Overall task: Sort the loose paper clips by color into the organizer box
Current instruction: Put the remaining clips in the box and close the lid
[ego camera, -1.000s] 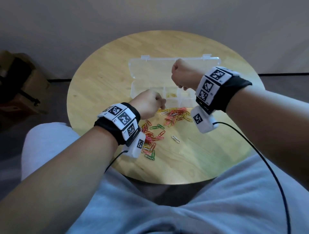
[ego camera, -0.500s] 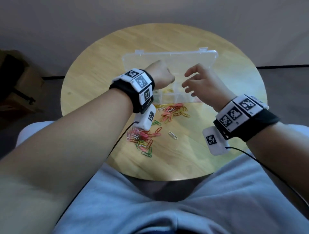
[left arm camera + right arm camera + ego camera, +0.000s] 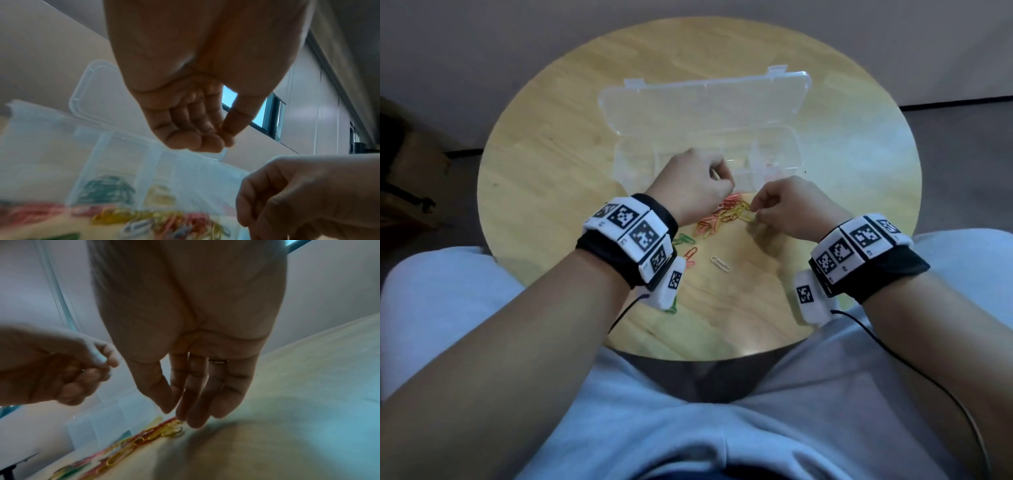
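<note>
A heap of loose paper clips (image 3: 722, 217), red, orange and yellow, lies on the round wooden table (image 3: 544, 164) just in front of the clear organizer box (image 3: 796, 150). My right hand (image 3: 755, 212) reaches down, fingers nearly straight, thumb and forefinger a little apart, tips touching yellow clips (image 3: 172, 429) at the heap's right end. My left hand (image 3: 722, 181) hovers over the box's front edge with fingers curled against the thumb (image 3: 230, 128); no clip shows plainly in it. In the left wrist view one compartment holds green clips (image 3: 107, 190) and its neighbour yellow clips (image 3: 160, 194).
The box lid (image 3: 705, 99) lies open flat behind the box. Green clips (image 3: 684, 239), red clips (image 3: 691, 253) and a single white clip (image 3: 720, 264) lie nearer me. My lap in grey trousers (image 3: 688, 411) meets the table's near edge.
My left hand went from the heap to over the box and now sits at its front edge. My right hand left the box, opened, then dropped to the yellow clips.
</note>
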Tool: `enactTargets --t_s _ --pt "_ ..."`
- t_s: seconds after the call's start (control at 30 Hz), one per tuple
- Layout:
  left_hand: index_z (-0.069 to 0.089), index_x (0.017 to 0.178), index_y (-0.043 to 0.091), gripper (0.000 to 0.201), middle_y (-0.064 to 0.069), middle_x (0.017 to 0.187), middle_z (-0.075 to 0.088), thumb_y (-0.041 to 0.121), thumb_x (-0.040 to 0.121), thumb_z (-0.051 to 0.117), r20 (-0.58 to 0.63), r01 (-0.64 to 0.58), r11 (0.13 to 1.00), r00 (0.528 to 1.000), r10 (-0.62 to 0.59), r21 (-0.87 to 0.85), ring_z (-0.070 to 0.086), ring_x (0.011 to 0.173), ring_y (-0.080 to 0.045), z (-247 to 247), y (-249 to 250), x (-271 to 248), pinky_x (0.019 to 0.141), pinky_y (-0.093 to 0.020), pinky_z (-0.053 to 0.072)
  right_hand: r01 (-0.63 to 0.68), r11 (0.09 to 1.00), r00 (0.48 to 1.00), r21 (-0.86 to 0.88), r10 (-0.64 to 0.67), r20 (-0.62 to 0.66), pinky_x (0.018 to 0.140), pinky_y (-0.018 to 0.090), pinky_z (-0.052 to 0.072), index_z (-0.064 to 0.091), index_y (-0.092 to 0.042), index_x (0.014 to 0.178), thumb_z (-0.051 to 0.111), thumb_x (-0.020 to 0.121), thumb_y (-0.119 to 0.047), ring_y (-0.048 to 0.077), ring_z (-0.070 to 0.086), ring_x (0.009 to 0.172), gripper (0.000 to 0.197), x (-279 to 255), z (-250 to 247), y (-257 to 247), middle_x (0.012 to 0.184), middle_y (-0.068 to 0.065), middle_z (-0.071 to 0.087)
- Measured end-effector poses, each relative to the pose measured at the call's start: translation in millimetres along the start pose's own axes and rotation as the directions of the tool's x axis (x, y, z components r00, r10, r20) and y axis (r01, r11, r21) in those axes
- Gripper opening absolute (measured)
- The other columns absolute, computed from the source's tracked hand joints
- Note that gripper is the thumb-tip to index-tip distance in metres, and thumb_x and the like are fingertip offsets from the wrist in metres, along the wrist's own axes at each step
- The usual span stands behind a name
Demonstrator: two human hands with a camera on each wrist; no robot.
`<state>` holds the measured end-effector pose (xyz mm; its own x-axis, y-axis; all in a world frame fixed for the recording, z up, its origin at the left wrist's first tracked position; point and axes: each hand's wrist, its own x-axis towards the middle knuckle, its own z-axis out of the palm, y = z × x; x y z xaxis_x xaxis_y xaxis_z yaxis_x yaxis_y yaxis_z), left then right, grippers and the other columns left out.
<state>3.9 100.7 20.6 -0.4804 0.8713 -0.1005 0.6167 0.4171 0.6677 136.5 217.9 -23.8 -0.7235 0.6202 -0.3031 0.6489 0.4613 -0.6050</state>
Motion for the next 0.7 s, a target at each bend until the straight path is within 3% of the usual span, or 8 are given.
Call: enactTargets --t_s 0.07,0.17,0.27,0.4,0.53,0.7 --pt "0.072 0.086 0.019 0.016 0.012 0.073 0.062 0.016 0.086 0.057 0.109 0.040 0.995 0.993 -0.049 0.086 0.058 0.070 -0.006 7 -9 -3 0.060 -0.021 0.044 -0.012 0.997 1.000 -0.073 0.013 0.007 0.058 0.017 0.040 0.069 -0.024 0.083 0.071 0.080 -0.017 0.010 0.058 0.072 0.007 3 3 2 0.077 -0.010 0.061" --pt "0.073 0.087 0.019 0.012 0.011 0.077 0.063 0.016 0.085 0.062 0.189 0.079 0.979 0.975 -0.114 0.185 0.059 0.073 -0.007 17 -20 -3 0.060 -0.021 0.043 -0.046 0.996 0.999 -0.078 0.044 -0.026 0.058 0.020 0.045 0.071 -0.023 0.082 0.082 0.071 -0.027 0.010 0.062 0.073 0.016 6 6 3 0.080 -0.008 0.066" --pt "0.071 0.092 0.021 0.011 0.008 0.084 0.061 0.020 0.083 0.065 0.169 0.059 0.960 0.980 -0.109 0.273 0.057 0.084 -0.013 23 -22 0 0.069 -0.024 0.042 -0.053 0.994 0.998 -0.096 0.050 -0.034 0.055 0.020 0.044 0.073 -0.025 0.075 0.083 0.070 -0.028 0.010 0.062 0.072 0.011 6 7 2 0.077 -0.006 0.067" --pt "0.065 0.105 0.021 0.021 0.005 0.095 0.057 0.028 0.085 0.067 0.173 0.014 0.925 0.981 -0.086 0.379 0.055 0.089 -0.016 30 -21 7 0.072 -0.027 0.040 -0.066 0.989 0.998 -0.134 0.064 -0.019 0.057 0.022 0.046 0.075 -0.025 0.069 0.083 0.070 -0.026 0.014 0.065 0.073 0.007 6 6 1 0.072 -0.004 0.069" --pt "0.065 0.109 0.019 0.022 0.000 0.109 0.063 0.022 0.086 0.067 0.190 -0.024 0.917 0.980 -0.057 0.399 0.057 0.101 -0.020 38 -20 11 0.077 -0.025 0.039 -0.053 0.976 0.995 -0.213 0.070 0.071 0.053 0.022 0.042 0.072 -0.021 0.066 0.083 0.069 -0.031 0.014 0.063 0.069 0.016 3 9 1 0.068 -0.003 0.067" --pt "0.067 0.106 0.021 0.021 0.005 0.095 0.054 0.013 0.087 0.067 0.164 -0.013 0.926 0.985 -0.053 0.378 0.051 0.094 -0.015 42 -19 13 0.076 -0.023 0.036 -0.042 0.993 0.997 -0.107 0.049 0.062 0.053 0.023 0.043 0.066 -0.017 0.068 0.072 0.076 -0.025 0.011 0.058 0.064 0.013 2 2 2 0.071 -0.001 0.066"
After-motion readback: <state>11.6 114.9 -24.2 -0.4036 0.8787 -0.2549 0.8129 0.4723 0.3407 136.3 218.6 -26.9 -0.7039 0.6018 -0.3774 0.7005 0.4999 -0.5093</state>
